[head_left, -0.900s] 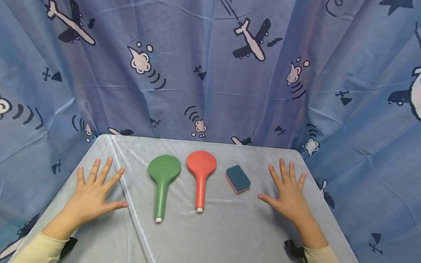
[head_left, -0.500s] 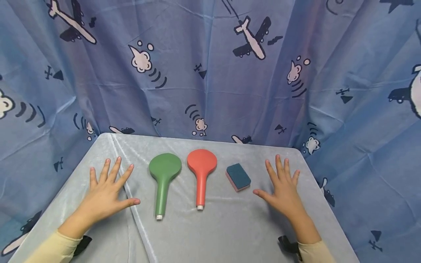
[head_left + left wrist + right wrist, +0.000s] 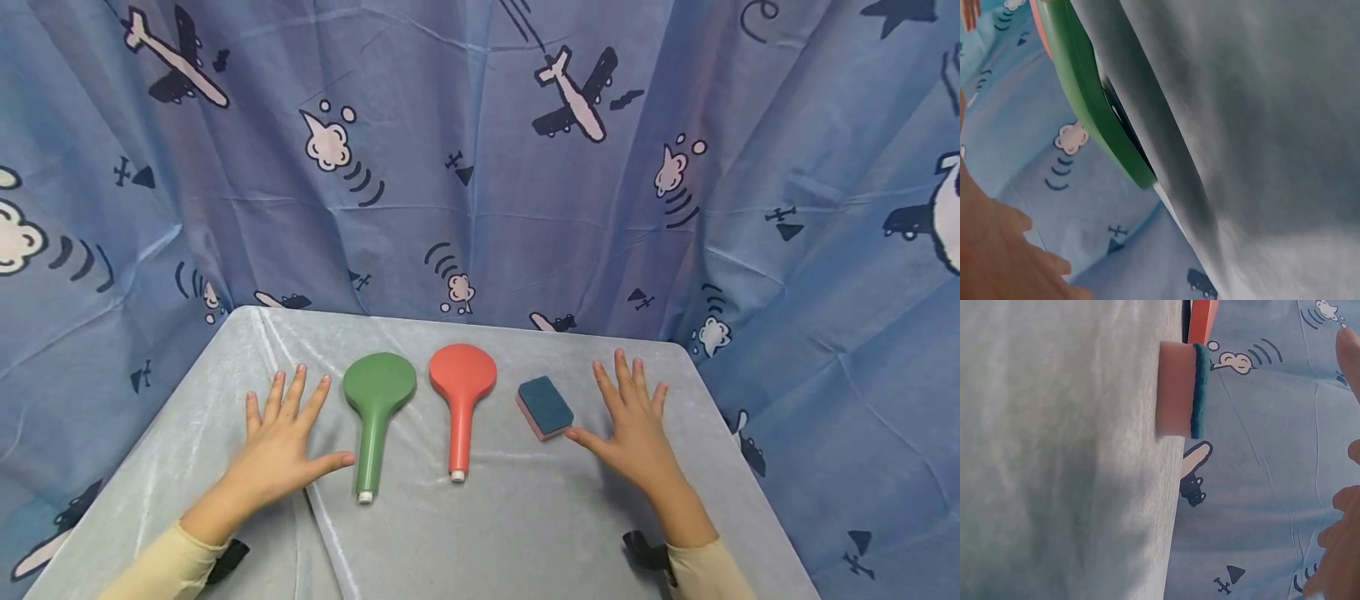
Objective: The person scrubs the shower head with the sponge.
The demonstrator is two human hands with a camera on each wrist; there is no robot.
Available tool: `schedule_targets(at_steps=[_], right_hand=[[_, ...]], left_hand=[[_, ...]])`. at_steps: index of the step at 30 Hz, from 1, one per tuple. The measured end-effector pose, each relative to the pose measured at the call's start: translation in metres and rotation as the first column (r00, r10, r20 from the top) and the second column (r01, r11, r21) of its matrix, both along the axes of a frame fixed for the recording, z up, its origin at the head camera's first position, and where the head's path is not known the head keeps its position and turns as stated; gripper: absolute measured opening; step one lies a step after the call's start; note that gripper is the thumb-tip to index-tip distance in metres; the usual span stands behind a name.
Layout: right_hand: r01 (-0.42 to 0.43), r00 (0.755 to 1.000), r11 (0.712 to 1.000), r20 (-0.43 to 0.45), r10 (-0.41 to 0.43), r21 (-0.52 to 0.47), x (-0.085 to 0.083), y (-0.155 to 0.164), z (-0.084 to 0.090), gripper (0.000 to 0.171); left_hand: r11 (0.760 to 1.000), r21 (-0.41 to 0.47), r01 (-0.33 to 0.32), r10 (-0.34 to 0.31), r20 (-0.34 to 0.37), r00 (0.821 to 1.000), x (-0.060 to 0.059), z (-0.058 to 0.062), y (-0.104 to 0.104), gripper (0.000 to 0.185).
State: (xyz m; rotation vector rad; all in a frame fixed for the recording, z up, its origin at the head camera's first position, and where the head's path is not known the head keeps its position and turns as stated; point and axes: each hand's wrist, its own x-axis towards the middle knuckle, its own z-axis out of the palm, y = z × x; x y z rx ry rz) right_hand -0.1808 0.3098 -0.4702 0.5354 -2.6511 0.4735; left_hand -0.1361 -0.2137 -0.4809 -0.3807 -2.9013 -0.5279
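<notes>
On the grey-covered table (image 3: 510, 533) lie a green shower head (image 3: 375, 417), a red shower head (image 3: 460, 400) and a teal-topped pink sponge (image 3: 544, 407), side by side. My left hand (image 3: 288, 437) is spread flat just left of the green shower head, its thumb close to the handle. My right hand (image 3: 630, 425) is spread flat just right of the sponge, thumb tip close to it. Neither hand holds anything. The left wrist view shows the green shower head (image 3: 1094, 106) edge-on; the right wrist view shows the sponge (image 3: 1182, 387) edge-on.
A blue curtain (image 3: 480, 167) printed with aeroplanes hangs close behind and around the table. The table's far edge runs just behind the shower heads. Yellow sleeves (image 3: 165, 567) cover both forearms.
Both hands have slid inward over the table: the left hand rightward toward the green shower head, the right hand leftward toward the sponge. The objects have not moved.
</notes>
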Motion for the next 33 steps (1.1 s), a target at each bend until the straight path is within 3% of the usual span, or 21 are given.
schedule_targets(at_steps=[11, 19, 33], right_hand=[[-0.031, 0.999, 1.000, 0.019, 0.031, 0.000, -0.016, -0.015, 0.002, 0.119], [-0.029, 0.997, 0.999, 0.071, 0.030, -0.017, -0.024, -0.021, -0.007, 0.116], [-0.027, 0.982, 0.999, 0.187, 0.020, 0.035, -0.031, -0.026, -0.023, 0.114]], left_hand=[[0.997, 0.075, -0.036, 0.031, 0.067, 0.997, -0.006, -0.007, 0.032, 0.125], [0.985, 0.156, -0.079, 0.061, 0.115, 0.991, -0.009, -0.015, 0.051, 0.133], [0.949, 0.277, -0.150, 0.080, 0.248, 0.965, -0.014, -0.022, 0.062, 0.133]])
